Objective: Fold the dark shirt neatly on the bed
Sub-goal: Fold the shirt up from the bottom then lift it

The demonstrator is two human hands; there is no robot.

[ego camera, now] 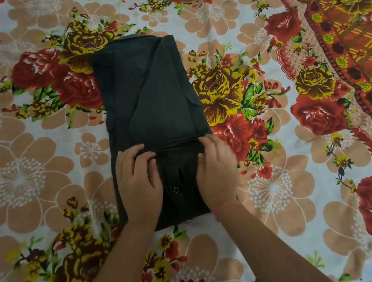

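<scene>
Hands, left (139, 182) and right (216, 171), press flat-fingered, gripping nothing, on shirt's (150, 94) near fold.

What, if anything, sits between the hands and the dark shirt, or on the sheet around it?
Nothing visible. The left hand and right hand rest directly on the near end of the dark shirt; the floral bedsheet around it holds no other item.

No text, label, brand or number can be read anywhere in view.
</scene>
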